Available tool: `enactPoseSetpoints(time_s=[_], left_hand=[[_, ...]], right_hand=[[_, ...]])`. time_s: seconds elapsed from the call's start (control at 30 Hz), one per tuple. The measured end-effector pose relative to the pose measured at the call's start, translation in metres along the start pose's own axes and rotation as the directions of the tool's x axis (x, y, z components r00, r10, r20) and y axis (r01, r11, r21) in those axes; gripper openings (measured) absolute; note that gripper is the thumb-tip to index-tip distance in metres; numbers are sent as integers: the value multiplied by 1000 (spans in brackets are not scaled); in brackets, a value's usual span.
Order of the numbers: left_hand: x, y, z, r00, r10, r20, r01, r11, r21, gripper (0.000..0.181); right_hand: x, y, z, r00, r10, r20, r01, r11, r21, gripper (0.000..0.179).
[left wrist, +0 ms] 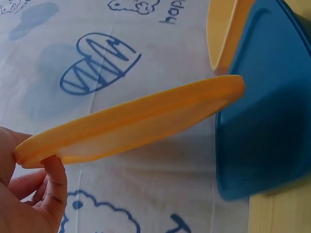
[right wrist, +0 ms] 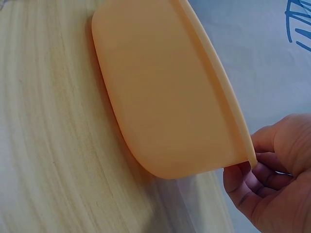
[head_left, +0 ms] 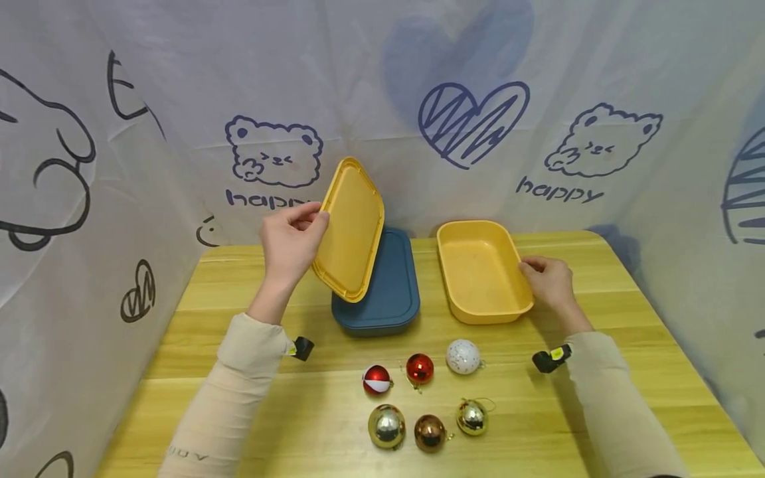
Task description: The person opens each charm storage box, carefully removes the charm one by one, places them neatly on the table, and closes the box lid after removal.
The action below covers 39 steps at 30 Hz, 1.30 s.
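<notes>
My left hand pinches the edge of a yellow lid, held tilted on its side above a blue lidded box. In the left wrist view, the thumb and fingers clasp the lid's rim at one end. On the right, an uncovered yellow box stands on the table with nothing inside it. My right hand grips that box's right rim between thumb and fingers. The right wrist view shows the box wall and the fingers curled at its rim.
Several Christmas baubles lie in front of the boxes: a red-and-white one, a red one, a white speckled one, a brown one and gold ones. A printed white curtain hangs behind the wooden table.
</notes>
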State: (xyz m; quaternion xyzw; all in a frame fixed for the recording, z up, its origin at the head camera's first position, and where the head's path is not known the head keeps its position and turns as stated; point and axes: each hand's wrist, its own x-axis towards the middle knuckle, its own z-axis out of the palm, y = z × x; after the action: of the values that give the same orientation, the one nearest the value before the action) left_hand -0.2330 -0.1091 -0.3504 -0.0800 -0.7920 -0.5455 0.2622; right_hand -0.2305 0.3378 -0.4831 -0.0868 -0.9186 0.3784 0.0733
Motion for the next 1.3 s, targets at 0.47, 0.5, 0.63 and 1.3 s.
enactPoseSetpoints(time_s=[0.47, 0.5, 0.63, 1.3], left_hand=[[-5, 11, 55, 998, -21, 64, 24, 998, -50, 23], [-5, 12, 59, 998, -21, 67, 25, 998, -51, 22], [-9, 13, 73, 996, -33, 81, 38, 998, -58, 22], [-29, 22, 119, 993, -7, 119, 14, 998, -58, 23]], right_hand=[[1, -3, -2, 1000, 4, 1, -4, 1000, -4, 43], [1, -3, -1, 1000, 5, 1, -5, 1000, -3, 43], [1, -2, 0, 1000, 16, -2, -16, 1000, 1, 42], [10, -46, -16, 998, 29, -53, -26, 998, 58, 47]])
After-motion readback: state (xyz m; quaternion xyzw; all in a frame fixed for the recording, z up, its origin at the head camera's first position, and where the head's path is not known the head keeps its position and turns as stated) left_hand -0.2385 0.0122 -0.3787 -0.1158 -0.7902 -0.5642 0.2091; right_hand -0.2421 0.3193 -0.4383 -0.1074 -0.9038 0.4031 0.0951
